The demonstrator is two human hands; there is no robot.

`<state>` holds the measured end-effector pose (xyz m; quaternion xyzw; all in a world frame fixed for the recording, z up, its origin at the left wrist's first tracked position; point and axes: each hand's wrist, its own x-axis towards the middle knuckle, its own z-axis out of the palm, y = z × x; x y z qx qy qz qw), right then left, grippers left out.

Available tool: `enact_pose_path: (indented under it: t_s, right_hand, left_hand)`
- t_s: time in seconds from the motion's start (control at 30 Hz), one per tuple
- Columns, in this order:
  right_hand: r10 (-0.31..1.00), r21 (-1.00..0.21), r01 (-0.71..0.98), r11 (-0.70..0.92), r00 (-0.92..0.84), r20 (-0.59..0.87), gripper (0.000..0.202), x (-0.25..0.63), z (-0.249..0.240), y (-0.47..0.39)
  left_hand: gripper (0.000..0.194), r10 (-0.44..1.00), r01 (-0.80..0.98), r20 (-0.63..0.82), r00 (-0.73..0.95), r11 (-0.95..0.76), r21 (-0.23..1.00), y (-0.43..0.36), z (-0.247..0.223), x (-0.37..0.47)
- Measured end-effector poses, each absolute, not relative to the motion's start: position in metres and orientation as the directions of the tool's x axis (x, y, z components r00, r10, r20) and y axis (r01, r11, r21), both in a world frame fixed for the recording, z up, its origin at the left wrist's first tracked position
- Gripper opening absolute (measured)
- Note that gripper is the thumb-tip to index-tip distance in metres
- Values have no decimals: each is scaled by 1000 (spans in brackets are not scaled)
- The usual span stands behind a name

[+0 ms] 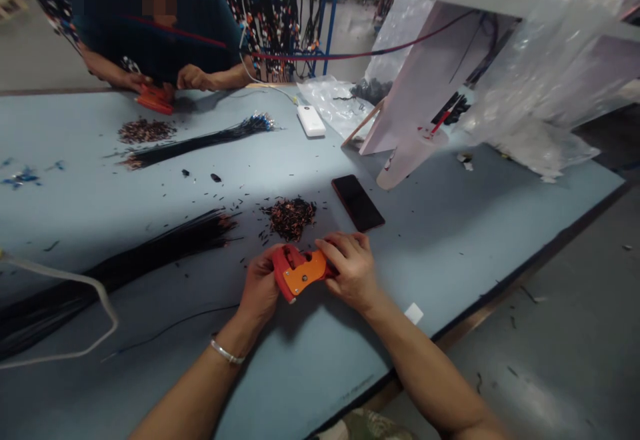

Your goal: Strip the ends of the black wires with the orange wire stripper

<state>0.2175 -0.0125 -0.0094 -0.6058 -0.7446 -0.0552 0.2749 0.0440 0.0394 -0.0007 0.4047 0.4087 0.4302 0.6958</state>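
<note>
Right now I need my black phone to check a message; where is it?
The black phone lies on the blue table, right of the wire-scrap pile, just beyond your right hand.

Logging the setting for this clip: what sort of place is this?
Most likely a wire-harness workshop bench. Both hands hold a red-orange stripping tool, bundles of black wires lie on the blue table beside a pile of stripped scraps, and cables hang on racks behind.

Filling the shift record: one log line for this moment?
left hand: on red-orange stripping tool | right hand: grips tool | scrap pile beyond | black phone nearby
</note>
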Motion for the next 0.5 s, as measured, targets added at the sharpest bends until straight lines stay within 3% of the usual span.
enact_pose_path:
  t_s: [0.37, 0.5]
  right_hand:
    - [873, -325, 917, 230, -48, 485, 44, 213, -11, -3]
    - [875, -292, 928, 232, -67, 480, 37, 210, -8, -2]
  left_hand:
    - [20, 926, -226, -174, 334, 258, 939, 41, -2, 46]
    - [19, 930, -246, -179, 320, 265, 932, 40, -4, 46]
